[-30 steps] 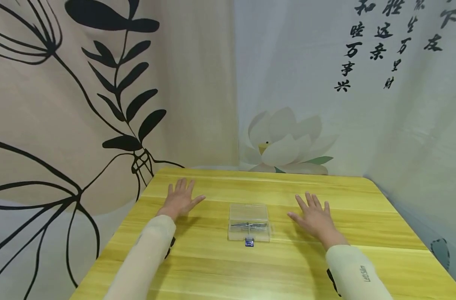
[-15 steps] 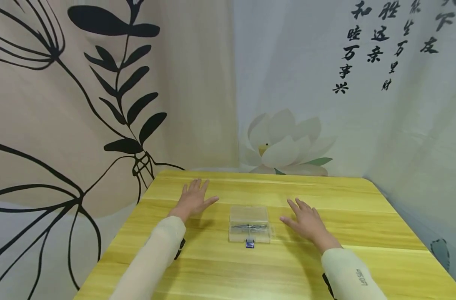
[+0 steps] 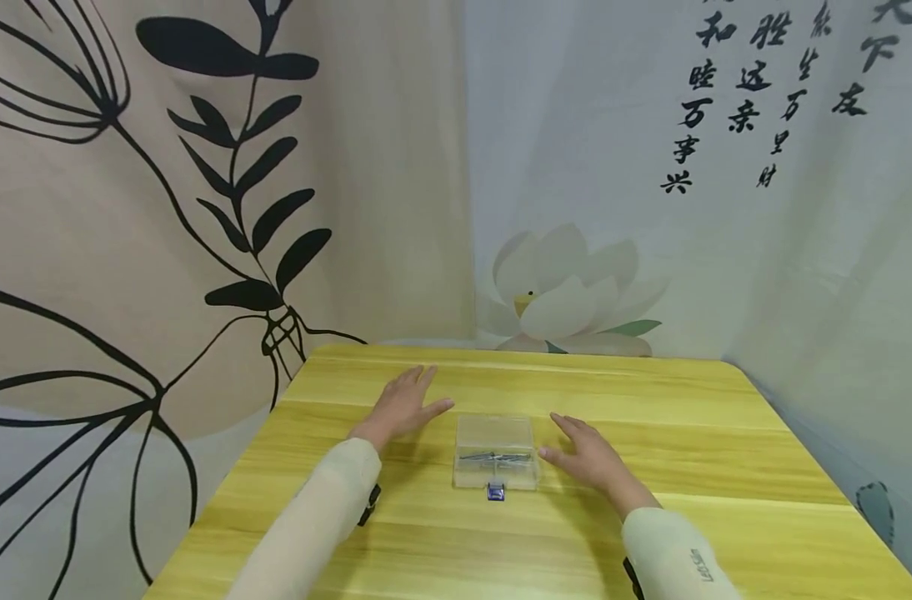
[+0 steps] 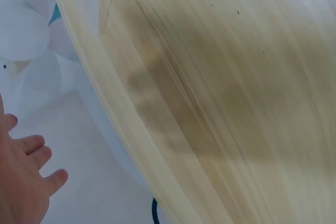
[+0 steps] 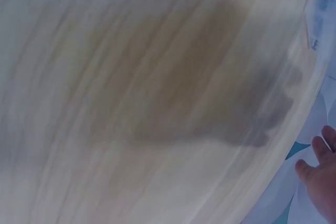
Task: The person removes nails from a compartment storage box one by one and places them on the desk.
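Observation:
A clear plastic box (image 3: 495,432) lies on the wooden table, with thin metal pieces (image 3: 495,457) in its front part and a blue tab (image 3: 496,492) at its front edge. To the box's left is my left hand (image 3: 402,407), fingers extended, touching nothing that shows; the left wrist view has this hand (image 4: 25,174) at its left edge. My right hand (image 3: 593,458) is held just right of the box, fingers extended and empty. At the right edge of the right wrist view, part of that hand (image 5: 321,179) shows.
The yellow wooden table (image 3: 426,550) has its far edge near a hanging cloth (image 3: 396,167) printed with black plants, a pale lotus and dark characters. A dark band is on each wrist, below the pale sleeves (image 3: 313,517).
Both hands have moved inward, the left to the right and the right to the left, nearer the box. The box has stayed in its place on the table.

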### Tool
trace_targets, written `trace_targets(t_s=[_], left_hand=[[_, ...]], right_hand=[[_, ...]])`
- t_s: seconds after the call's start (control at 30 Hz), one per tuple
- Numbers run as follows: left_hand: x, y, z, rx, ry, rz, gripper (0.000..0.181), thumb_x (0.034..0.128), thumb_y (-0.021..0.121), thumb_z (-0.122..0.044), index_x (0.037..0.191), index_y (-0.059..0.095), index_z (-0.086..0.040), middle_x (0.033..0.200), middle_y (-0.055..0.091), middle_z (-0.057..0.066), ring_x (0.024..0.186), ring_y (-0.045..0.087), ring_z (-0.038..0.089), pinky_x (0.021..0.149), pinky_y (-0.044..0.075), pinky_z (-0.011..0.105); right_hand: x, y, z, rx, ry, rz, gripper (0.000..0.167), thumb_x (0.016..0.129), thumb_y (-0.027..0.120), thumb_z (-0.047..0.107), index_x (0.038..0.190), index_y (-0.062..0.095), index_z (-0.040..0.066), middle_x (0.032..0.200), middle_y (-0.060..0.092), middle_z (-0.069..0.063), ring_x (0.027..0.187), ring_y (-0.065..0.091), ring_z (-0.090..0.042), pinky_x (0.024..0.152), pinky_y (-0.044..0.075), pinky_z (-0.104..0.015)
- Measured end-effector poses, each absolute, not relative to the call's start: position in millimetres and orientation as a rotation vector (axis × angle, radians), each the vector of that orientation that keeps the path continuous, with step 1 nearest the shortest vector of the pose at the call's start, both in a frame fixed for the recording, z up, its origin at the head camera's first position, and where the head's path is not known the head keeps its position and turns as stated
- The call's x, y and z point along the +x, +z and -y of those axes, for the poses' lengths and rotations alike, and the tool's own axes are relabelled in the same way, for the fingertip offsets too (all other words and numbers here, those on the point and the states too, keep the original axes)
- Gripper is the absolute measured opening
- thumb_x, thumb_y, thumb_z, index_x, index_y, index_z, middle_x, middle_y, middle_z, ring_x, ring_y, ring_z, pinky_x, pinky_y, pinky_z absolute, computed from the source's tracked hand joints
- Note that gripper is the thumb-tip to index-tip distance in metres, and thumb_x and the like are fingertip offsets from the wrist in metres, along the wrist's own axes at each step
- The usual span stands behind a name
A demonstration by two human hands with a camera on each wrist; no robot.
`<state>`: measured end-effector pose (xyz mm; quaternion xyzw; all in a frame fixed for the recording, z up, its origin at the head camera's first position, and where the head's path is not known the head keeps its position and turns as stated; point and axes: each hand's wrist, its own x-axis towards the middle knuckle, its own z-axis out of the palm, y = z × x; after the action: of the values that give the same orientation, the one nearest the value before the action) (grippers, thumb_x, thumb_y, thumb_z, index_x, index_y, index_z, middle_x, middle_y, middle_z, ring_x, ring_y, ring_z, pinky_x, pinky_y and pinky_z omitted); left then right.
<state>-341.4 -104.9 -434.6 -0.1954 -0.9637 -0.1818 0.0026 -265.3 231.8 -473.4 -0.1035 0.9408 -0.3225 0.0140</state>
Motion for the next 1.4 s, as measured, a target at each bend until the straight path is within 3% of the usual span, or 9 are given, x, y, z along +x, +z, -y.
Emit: trace_targets(t_s=[0.23, 0.7, 0.93, 1.4], left_hand=[[-340.4, -438.9, 97.8, -0.621, -0.676, 3.028, 0.083, 0.0974, 0.046, -0.063, 0.160, 0.019, -0.016, 0.160, 0.026, 0.015, 0.146, 0.023, 0.036, 0.115, 0.018, 0.058], [-335.3, -449.3, 80.6, -0.716, -0.945, 3.013, 0.076, 0.0973, 0.057, -0.053, 0.157, 0.029, -0.014, 0.157, 0.033, 0.014, 0.143, 0.030, 0.036, 0.112, 0.027, 0.056], [-333.6, -453.1, 76.4, -0.737, -1.161, 2.966, 0.067, 0.0989, 0.061, -0.042, 0.155, 0.035, -0.015, 0.146, 0.046, 0.016, 0.131, 0.045, 0.033, 0.104, 0.039, 0.052], [-328.9, -462.9, 74.5, -0.748, -1.337, 2.932, 0.059, 0.0992, 0.061, -0.040, 0.148, 0.046, -0.012, 0.132, 0.057, 0.013, 0.120, 0.052, 0.028, 0.100, 0.043, 0.051]], right_hand=[[-266.0, -486.5, -219.3, -0.335, -1.068, -2.867, 0.074, 0.093, 0.069, 0.042, 0.151, 0.041, 0.007, 0.150, 0.040, -0.024, 0.137, 0.033, -0.048, 0.107, 0.028, -0.064], [-266.0, -499.4, -206.9, -0.263, -1.210, -2.770, 0.073, 0.087, 0.077, 0.039, 0.147, 0.048, 0.009, 0.150, 0.040, -0.024, 0.137, 0.033, -0.049, 0.107, 0.027, -0.065], [-268.3, -502.3, -204.5, -0.204, -1.249, -2.737, 0.074, 0.086, 0.078, 0.038, 0.148, 0.047, 0.012, 0.150, 0.040, -0.023, 0.137, 0.033, -0.048, 0.107, 0.027, -0.065], [-267.5, -509.4, -202.7, -0.238, -1.284, -2.714, 0.070, 0.085, 0.079, 0.037, 0.144, 0.052, 0.010, 0.146, 0.047, -0.020, 0.136, 0.037, -0.046, 0.108, 0.028, -0.062]])
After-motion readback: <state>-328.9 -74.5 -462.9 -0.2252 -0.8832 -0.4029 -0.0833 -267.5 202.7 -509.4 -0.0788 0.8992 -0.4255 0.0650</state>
